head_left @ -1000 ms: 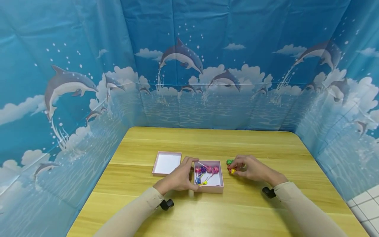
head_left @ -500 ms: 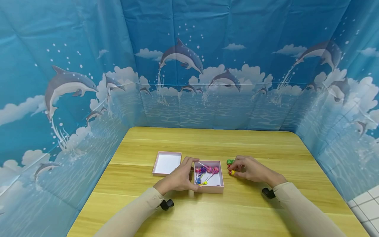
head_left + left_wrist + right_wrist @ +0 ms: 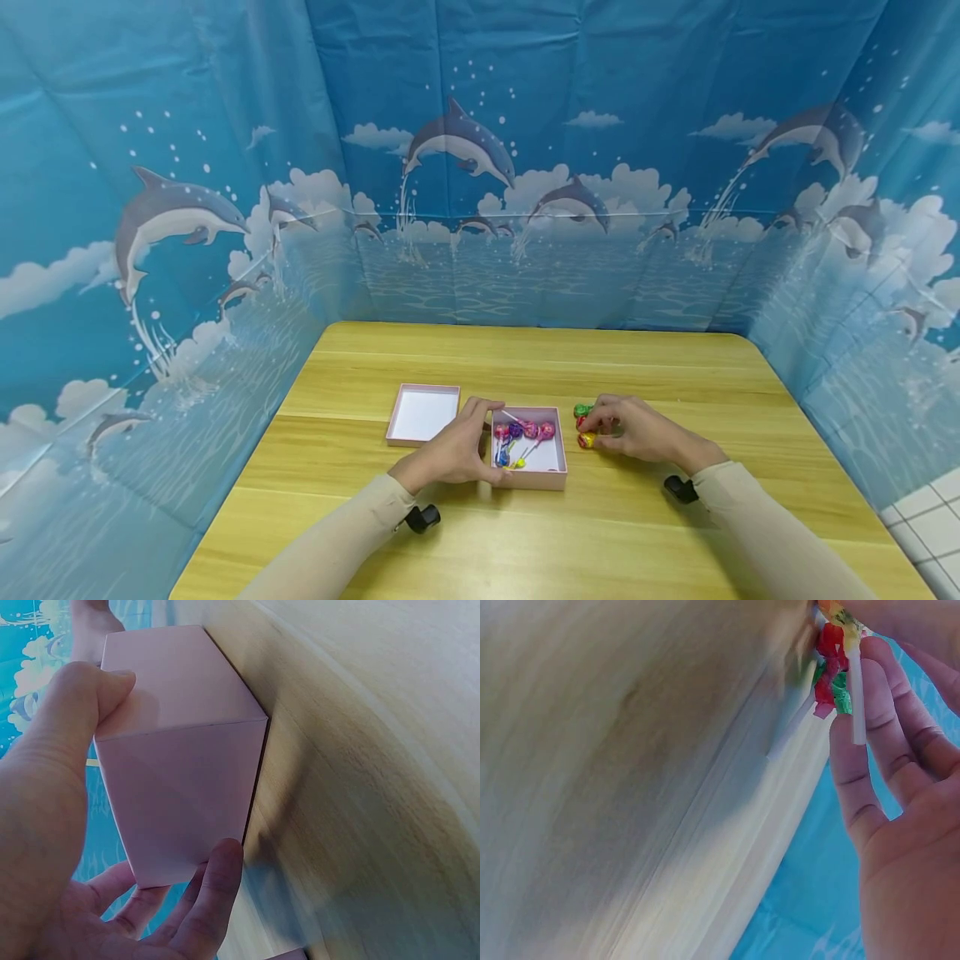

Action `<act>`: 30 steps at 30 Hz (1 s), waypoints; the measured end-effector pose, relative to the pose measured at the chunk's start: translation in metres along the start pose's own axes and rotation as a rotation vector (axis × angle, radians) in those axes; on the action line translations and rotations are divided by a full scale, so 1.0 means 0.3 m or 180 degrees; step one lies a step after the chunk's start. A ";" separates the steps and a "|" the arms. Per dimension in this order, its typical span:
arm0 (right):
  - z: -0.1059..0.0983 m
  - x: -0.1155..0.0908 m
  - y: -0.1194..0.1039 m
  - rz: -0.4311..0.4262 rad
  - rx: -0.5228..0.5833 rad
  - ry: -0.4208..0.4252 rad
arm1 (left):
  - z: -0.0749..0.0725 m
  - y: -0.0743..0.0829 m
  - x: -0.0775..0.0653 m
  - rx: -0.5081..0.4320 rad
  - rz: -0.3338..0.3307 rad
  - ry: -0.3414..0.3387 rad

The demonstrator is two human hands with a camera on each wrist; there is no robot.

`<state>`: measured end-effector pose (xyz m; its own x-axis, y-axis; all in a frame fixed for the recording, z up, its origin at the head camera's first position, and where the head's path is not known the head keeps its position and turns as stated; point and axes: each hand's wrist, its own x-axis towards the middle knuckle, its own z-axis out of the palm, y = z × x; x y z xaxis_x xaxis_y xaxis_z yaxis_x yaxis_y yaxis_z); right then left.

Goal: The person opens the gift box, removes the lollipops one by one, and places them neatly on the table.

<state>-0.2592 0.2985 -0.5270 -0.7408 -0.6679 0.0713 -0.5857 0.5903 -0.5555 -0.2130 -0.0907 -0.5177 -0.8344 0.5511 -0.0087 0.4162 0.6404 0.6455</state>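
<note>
My left hand (image 3: 450, 447) grips the pink square box (image 3: 531, 481), thumb on its near side and fingers around the far left corner; in the left wrist view the thumb presses one wall of the box (image 3: 184, 780). Inside lie several wrapped lollipops, among them a pink one (image 3: 547, 430) and a purple one (image 3: 515, 429). To the right of the box, my right hand (image 3: 641, 428) pinches a yellow lollipop (image 3: 587, 440), whose white stick (image 3: 857, 701) shows in the right wrist view. Just beyond it lie a red lollipop (image 3: 581, 422) and a green lollipop (image 3: 582, 410), partly hidden by the fingers.
A shallow pink-edged box lid (image 3: 424, 415) with a white inside lies left of the box, beyond the left hand. The wooden table (image 3: 525, 542) ends at a blue dolphin-print curtain (image 3: 480, 275) on the back and sides.
The yellow lollipop has shifted slightly toward the near side, away from the red one, between the right fingers. The left hand and box have stayed put.
</note>
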 end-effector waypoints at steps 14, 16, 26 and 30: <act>-0.028 -0.003 -0.026 0.0088 -0.0054 0.0068 | -0.002 0.000 -0.001 -0.0018 -0.0005 -0.0012; -0.032 0.001 -0.031 0.0077 -0.0059 0.0079 | -0.003 0.000 -0.001 -0.0024 -0.0010 -0.0012; -0.057 0.027 -0.091 -0.0235 -0.0246 0.0196 | -0.008 -0.008 -0.003 -0.0050 -0.0017 -0.0033; -0.069 0.049 -0.135 -0.0341 -0.0293 0.0216 | -0.014 -0.014 -0.006 -0.0097 -0.0029 -0.0057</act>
<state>-0.2531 0.2742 -0.4864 -0.6913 -0.6988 0.1837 -0.6878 0.5585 -0.4637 -0.2148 -0.0964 -0.5172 -0.8314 0.5550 -0.0281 0.3972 0.6289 0.6683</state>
